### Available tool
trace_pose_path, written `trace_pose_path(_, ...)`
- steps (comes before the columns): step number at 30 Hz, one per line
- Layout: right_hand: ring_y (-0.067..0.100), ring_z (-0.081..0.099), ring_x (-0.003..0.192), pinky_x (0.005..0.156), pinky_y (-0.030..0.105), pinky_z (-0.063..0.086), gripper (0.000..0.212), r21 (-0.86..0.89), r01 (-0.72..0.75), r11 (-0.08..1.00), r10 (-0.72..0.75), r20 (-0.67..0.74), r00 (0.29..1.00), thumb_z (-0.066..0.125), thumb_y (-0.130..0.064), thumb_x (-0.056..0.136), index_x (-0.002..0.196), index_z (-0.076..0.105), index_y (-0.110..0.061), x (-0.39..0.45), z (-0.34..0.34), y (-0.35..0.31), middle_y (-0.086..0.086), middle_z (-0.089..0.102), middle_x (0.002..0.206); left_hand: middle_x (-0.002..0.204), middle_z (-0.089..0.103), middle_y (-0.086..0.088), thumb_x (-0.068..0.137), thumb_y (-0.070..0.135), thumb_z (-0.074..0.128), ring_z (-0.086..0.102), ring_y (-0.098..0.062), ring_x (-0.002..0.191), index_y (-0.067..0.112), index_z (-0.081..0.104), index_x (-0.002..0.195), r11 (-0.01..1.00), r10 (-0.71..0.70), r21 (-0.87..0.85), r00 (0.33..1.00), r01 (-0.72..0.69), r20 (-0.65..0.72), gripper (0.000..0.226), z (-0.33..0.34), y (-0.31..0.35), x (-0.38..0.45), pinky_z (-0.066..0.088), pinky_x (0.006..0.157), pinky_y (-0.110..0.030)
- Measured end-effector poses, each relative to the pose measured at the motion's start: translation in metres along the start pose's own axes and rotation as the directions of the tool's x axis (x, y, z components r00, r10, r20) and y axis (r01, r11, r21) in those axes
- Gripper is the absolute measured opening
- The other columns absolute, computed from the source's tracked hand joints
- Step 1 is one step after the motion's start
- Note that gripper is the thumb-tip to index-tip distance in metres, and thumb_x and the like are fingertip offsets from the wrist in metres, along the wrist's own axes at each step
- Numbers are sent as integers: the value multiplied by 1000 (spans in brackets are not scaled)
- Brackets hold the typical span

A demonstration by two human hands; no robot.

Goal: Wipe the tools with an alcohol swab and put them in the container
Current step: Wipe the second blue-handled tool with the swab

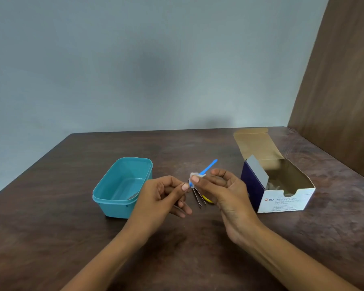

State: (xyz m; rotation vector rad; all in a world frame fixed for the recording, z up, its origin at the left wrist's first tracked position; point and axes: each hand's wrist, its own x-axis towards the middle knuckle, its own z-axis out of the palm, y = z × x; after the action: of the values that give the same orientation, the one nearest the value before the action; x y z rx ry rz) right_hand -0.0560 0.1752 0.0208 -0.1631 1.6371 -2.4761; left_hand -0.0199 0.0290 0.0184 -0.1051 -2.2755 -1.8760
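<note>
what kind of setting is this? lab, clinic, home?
Can't tell for sure; likely a plain room with a desk setup. Dark wooden table against a bare grey wall, with an open alcohol swab box and a teal plastic container.

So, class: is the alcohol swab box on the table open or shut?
Open. The alcohol swab box has its lid flap folded back, so the inside shows, with pale contents near the front.

Blue tool wiped mid-air above the counter.
Left hand pinching its lower end, right hand pressing a white swab around it; teal container left, open swab box right, tweezers lying beneath.
</note>
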Motion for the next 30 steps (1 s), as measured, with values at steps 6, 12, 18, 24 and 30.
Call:
trace_pose_path(6,14,73,78,61,20,56,46,230,73,970,-62,-55,997,75,-5,58,95,49,-11,8,-6,-19,8,75,83,49,46,0,92,20,52,68,-20,57,1,66,87,962,-154,-211,982,174,109,24,2,5,-1,54,49,-21)
trace_pose_path(12,18,72,89,76,25,58,49,126,-34,991,28,51,998,76,-9,60,102,52,-10,2,-2,-6,11,75,94,49,50,0,89,24,54,70,-22,59,3,66,87,948,-154,-266,983,175,96,24,3,4,-3,55,51,-22)
trace_pose_path(18,18,72,87,83,31,53,54,-21,-32,999,34,73,997,78,-13,58,105,53,-8,-4,2,-1,10,76,89,55,63,-5,89,21,55,72,-25,64,-2,63,90,967,-119,-223,992,124,38,24,3,1,-4,55,50,-22)
trace_pose_path(24,12,72,79,71,25,51,48,-344,41,938,-27,48,999,80,-15,69,103,47,-16,3,-5,-9,1,76,80,79,75,-6,93,28,50,73,-13,77,15,70,94,998,-12,55,999,14,-41,24,7,-3,-3,59,55,-29)
trace_pose_path(30,13,72,80,76,27,54,54,-561,-10,828,143,194,971,82,-13,67,107,46,-17,5,-8,-14,3,76,80,88,75,2,88,27,58,70,-9,85,16,72,98,991,85,111,994,-77,-74,20,3,-2,-1,58,72,-24)
